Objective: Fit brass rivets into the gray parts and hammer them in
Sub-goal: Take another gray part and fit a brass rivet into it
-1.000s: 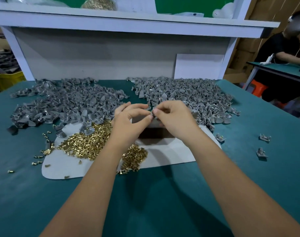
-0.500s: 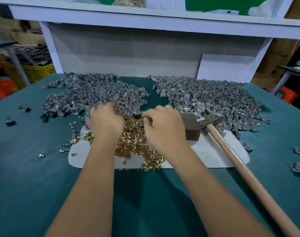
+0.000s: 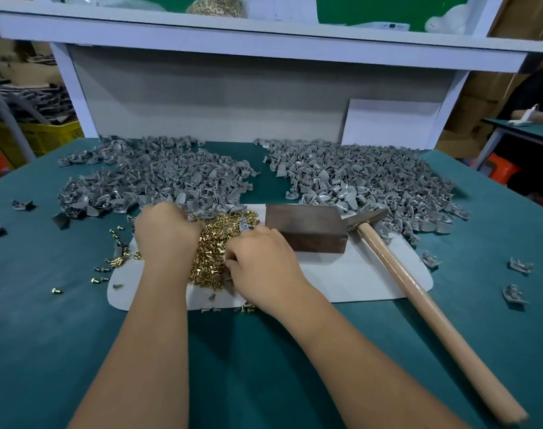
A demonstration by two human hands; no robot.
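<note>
Both hands' grip unclear, left hand (image 3: 168,233) and right hand (image 3: 264,264) knuckles-up with fingers buried in the brass rivets (image 3: 214,243) on a white mat (image 3: 357,274), hammer (image 3: 419,298) beside a dark block (image 3: 307,230), gray parts (image 3: 372,178) heaped behind on the green surface (image 3: 264,366).

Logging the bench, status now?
Left hand at gray parts edge, grip unclear. Right hand down in brass rivets, grip hidden. Hammer idle beside the steel block. Nothing blocking.
</note>
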